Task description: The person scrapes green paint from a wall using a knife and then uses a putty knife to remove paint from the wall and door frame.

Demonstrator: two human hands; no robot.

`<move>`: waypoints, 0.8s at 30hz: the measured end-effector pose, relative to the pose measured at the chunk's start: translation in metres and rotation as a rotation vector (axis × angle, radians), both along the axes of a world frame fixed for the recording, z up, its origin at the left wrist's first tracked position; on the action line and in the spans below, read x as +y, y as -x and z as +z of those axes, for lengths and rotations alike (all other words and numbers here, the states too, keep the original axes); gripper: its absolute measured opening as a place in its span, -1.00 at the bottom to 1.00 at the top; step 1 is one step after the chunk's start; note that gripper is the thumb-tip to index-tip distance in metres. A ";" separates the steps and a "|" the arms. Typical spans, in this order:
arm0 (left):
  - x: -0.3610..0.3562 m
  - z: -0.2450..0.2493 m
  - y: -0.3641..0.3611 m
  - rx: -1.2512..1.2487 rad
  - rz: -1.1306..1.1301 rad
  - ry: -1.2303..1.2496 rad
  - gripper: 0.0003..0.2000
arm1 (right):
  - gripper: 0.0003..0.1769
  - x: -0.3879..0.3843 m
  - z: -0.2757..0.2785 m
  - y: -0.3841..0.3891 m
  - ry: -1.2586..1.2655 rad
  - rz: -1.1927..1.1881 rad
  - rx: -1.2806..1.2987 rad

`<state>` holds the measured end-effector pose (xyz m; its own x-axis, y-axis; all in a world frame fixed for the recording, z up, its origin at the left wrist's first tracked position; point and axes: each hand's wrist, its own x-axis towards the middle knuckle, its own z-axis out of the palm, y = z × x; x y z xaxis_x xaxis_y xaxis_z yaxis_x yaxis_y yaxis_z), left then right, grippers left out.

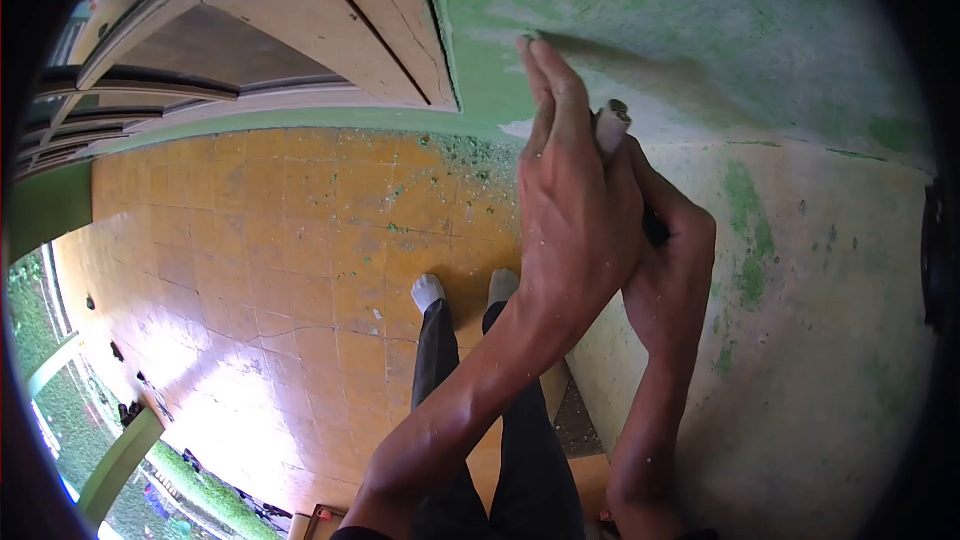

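Observation:
My left hand is raised close to the green wall, its fingers stretched straight and held together, their tips at the wall surface. Just behind it my right hand is closed, knuckles bent, against the palm side of the left. Between the two hands pokes the end of a pale, rod-like tool handle with a dark tip. The rest of this tool is hidden by the hands, so its kind cannot be made out. The wall around the hands has patchy green paint with pale, bared areas.
Green paint flakes lie scattered on the orange tiled floor along the wall's foot. A wooden window frame juts in at upper left. A second, pale wall stands at right. My socked feet are below. Grass shows outside at left.

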<state>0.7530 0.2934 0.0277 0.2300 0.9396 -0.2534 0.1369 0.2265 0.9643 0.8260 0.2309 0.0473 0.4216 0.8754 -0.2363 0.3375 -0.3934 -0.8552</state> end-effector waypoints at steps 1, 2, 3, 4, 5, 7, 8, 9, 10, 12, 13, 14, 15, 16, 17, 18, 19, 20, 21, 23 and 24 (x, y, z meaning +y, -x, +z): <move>-0.004 -0.011 -0.003 0.061 0.005 -0.221 -0.42 | -0.47 -0.005 -0.003 0.003 -0.048 -0.033 0.002; -0.004 -0.019 -0.005 0.122 0.016 -0.453 -0.43 | -0.48 -0.005 -0.005 0.003 -0.107 -0.062 0.002; -0.002 -0.015 0.000 0.127 0.018 -0.452 -0.43 | -0.47 -0.001 0.002 0.004 -0.048 -0.080 0.011; 0.000 -0.007 0.002 0.091 -0.012 -0.317 -0.43 | -0.47 -0.001 -0.001 0.006 -0.046 -0.083 0.012; 0.000 -0.003 0.001 0.051 -0.042 -0.180 -0.43 | -0.48 -0.003 -0.006 0.007 -0.061 -0.070 -0.007; -0.006 -0.016 -0.001 0.070 -0.018 -0.301 -0.43 | -0.48 -0.009 -0.010 0.008 -0.029 -0.060 -0.022; -0.004 -0.021 0.000 0.091 0.012 -0.440 -0.43 | -0.48 -0.008 -0.012 0.007 -0.035 -0.062 -0.014; -0.005 -0.019 -0.002 0.096 0.008 -0.443 -0.43 | -0.49 -0.008 -0.013 0.005 -0.108 -0.081 -0.007; -0.006 -0.017 -0.006 0.109 0.026 -0.433 -0.43 | -0.51 -0.006 -0.013 0.004 -0.180 -0.100 -0.006; -0.003 -0.008 -0.005 0.112 0.053 -0.424 -0.43 | -0.51 0.001 -0.013 0.002 -0.200 -0.064 -0.033; 0.000 -0.003 0.000 0.064 0.059 -0.252 -0.43 | -0.51 0.004 -0.014 0.001 -0.216 -0.031 -0.057; 0.001 -0.002 0.003 0.018 0.060 -0.078 -0.43 | -0.51 0.005 -0.014 0.001 -0.215 -0.033 -0.060; 0.003 -0.006 0.004 0.018 0.059 -0.077 -0.43 | -0.51 0.006 -0.016 0.003 -0.194 -0.018 -0.059; 0.004 -0.014 0.006 0.078 0.048 -0.248 -0.43 | -0.51 0.007 -0.018 0.006 -0.173 0.003 -0.052; 0.005 -0.019 0.008 0.138 0.034 -0.414 -0.43 | -0.51 0.004 -0.018 0.009 -0.167 0.008 -0.045; 0.003 -0.019 0.007 0.139 0.031 -0.412 -0.43 | -0.51 -0.001 -0.016 0.013 -0.185 -0.052 -0.031; 0.003 -0.019 0.002 0.101 0.035 -0.423 -0.43 | -0.51 0.000 -0.015 0.016 -0.212 -0.105 -0.019; 0.001 -0.019 0.002 0.068 0.039 -0.427 -0.43 | -0.51 0.002 -0.014 0.017 -0.212 -0.099 -0.015; 0.001 -0.012 0.005 0.035 0.000 -0.318 -0.42 | -0.52 0.003 -0.013 0.014 -0.193 -0.087 -0.012; 0.001 -0.018 0.006 0.072 0.003 -0.382 -0.42 | -0.52 -0.001 -0.015 0.010 -0.154 -0.084 -0.012; 0.000 -0.020 0.006 0.116 0.007 -0.457 -0.41 | -0.52 -0.003 -0.018 0.010 -0.156 -0.089 -0.004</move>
